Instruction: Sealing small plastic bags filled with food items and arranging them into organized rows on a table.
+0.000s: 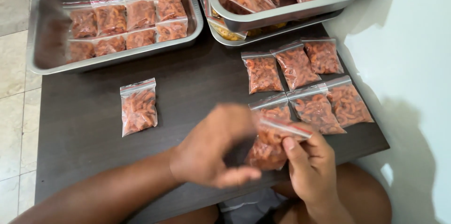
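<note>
Near the bench's [84, 125] front edge, right hand [312, 170] pinches one snack bag [268, 146], blurred left hand [211, 151] seemingly open beside it; six bags lie flat: five right [296, 66], one left [138, 106].

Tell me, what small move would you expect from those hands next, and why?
Probably laying the small snack bag flat on the dark table. The right hand pinches it by its zip strip, with the left hand blurred beside it. Six filled bags already lie in rows to the right and a single bag to the left, so this one likely joins them.
</note>
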